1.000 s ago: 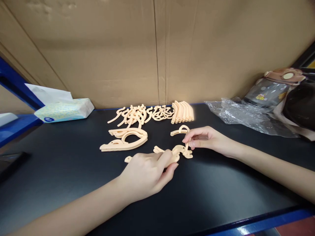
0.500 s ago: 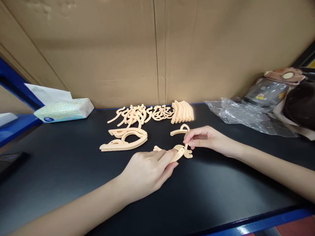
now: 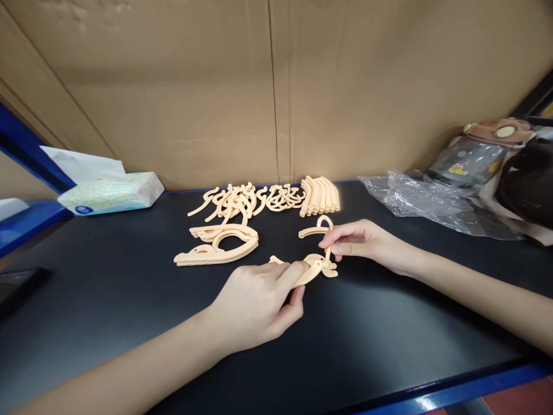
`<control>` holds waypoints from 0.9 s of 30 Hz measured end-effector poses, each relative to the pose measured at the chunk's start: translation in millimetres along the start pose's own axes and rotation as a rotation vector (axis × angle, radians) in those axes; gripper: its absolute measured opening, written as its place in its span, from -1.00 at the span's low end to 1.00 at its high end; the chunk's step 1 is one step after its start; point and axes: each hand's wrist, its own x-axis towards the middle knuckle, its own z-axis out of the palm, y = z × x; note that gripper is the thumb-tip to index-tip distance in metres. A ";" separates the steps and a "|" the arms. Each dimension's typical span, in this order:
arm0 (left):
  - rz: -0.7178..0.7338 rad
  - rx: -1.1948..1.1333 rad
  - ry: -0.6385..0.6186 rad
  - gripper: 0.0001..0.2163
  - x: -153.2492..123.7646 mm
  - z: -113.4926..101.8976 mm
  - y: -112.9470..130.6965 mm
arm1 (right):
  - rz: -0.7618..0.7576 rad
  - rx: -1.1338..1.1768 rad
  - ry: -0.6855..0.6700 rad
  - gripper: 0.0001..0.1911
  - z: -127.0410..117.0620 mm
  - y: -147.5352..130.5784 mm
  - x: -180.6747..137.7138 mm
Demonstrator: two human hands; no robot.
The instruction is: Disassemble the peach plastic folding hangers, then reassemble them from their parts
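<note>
My left hand [image 3: 261, 302] is closed on a peach plastic hanger arm [image 3: 309, 275], its fingers pressing from above and partly hiding it. My right hand [image 3: 356, 241] pinches a curved hanger hook [image 3: 325, 222] that stands upright. The hook's lower end meets the pieces at the tip of the hanger arm; whether it is seated there I cannot tell. A small forked end [image 3: 330, 272] shows just right of the arm. Behind the hook lies a loose curved arm piece [image 3: 311, 231]. Left of my hands are folded hangers [image 3: 235, 252], stacked flat.
Along the back lie a pile of loose curved parts [image 3: 237, 199], a tangle of hooks [image 3: 285, 197] and a row of arm pieces [image 3: 320, 196]. A tissue pack [image 3: 114, 193] stands left. Clear plastic wrap [image 3: 419, 202] and a bottle [image 3: 464, 158] are at right. Cardboard [image 3: 173, 86] walls the back.
My left thumb has drawn back slightly towards the left. The hook in my right hand stands a little straighter over the arm's end. Other things keep their places.
</note>
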 end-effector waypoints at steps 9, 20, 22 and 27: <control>0.003 -0.033 -0.022 -0.79 0.6 -1.1 -1.0 | -0.014 -0.012 0.005 -0.78 -1.5 0.2 -1.0; 0.008 -0.059 -0.076 -0.77 0.9 -2.3 -0.9 | -0.031 -0.008 0.009 -0.79 -3.7 1.1 -1.1; 0.022 -0.060 -0.086 -0.75 0.9 -2.1 -1.6 | -0.025 -0.004 0.015 -0.78 -3.7 0.2 -1.2; 0.060 -0.034 -0.109 -0.70 1.2 -1.8 -2.8 | -0.025 0.008 0.015 -0.76 -3.7 0.7 -1.0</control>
